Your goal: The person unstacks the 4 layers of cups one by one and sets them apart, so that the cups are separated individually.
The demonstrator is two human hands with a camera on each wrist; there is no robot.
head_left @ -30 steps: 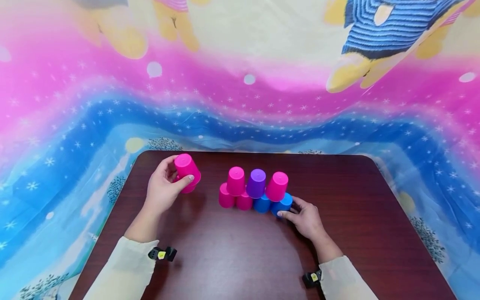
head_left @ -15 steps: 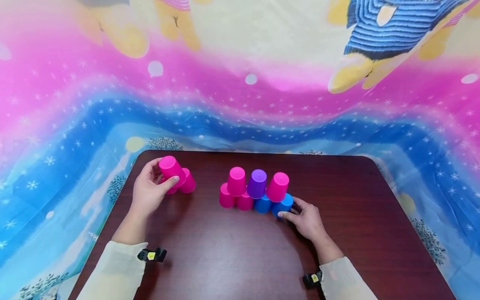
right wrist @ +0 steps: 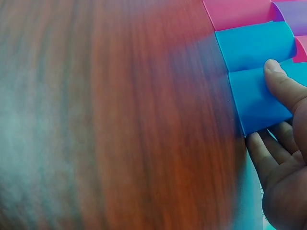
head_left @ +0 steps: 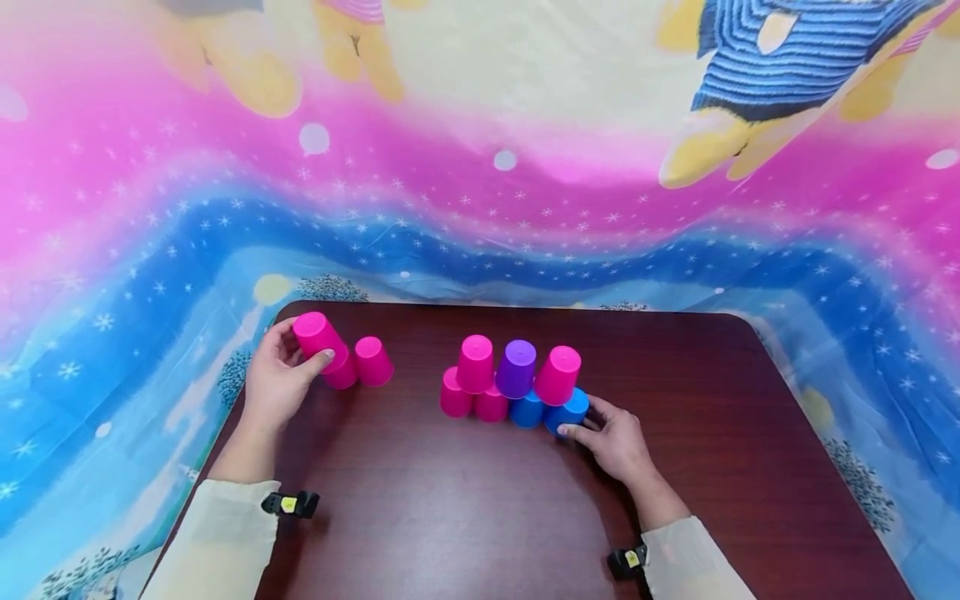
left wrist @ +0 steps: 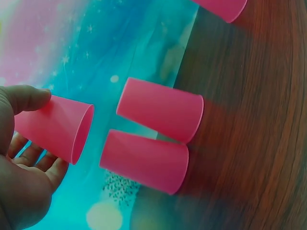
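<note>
My left hand [head_left: 279, 377] holds a pink cup [head_left: 313, 333], thumb on one side and fingers on the other, bottom up and slightly tilted. Two pink cups stand upside down beside it: one [head_left: 342, 370] partly hidden behind the held cup, the other [head_left: 373, 361] to its right. In the left wrist view the held cup [left wrist: 55, 127] is apart from both. My right hand [head_left: 617, 440] grips the rightmost blue cup [head_left: 566, 410] in the lower row of a two-level cup stack, its thumb [right wrist: 283, 86] on the near side.
The stack's lower row has two pink cups [head_left: 456, 396] and another blue cup [head_left: 527, 410]. Above them sit a pink cup [head_left: 476, 364], a purple cup [head_left: 516, 369] and a second pink cup [head_left: 558, 375]. A patterned cloth [head_left: 480, 208] hangs behind the brown table [head_left: 450, 517].
My left hand has moved left with the pink cup, bringing the two standing pink cups further into sight. My right hand stays at the blue cup.
</note>
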